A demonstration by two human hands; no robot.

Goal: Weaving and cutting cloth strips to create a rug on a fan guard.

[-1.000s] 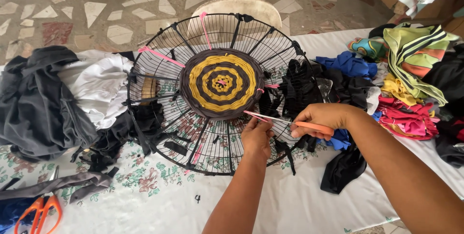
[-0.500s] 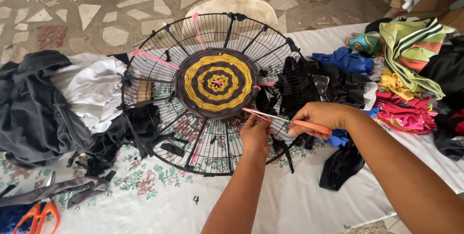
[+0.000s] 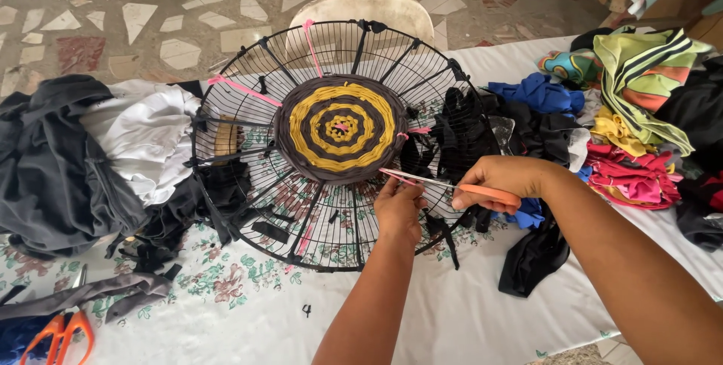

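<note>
Soft, even daylight here, pretty bright, no harsh glare anywhere. My arms only drop faint shadows on the white floral-print tabletop. Everything's sharp in the middle, with a bit of wide-angle stretch toward the corners, no real motion blur.

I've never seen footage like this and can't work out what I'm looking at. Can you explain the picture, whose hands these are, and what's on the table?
The camera sits on a person's head and looks down at their own two bare hands. On the table, under a flowered cloth, lies a round wire fan guard. A woven disc of yellow and dark fabric rings fills its centre. The right hand holds orange-handled scissors, blades at a pink strip by the disc's edge. The left hand pinches there too. Fabric scraps are piled on both sides, and a second pair of scissors lies at lower left.
</note>
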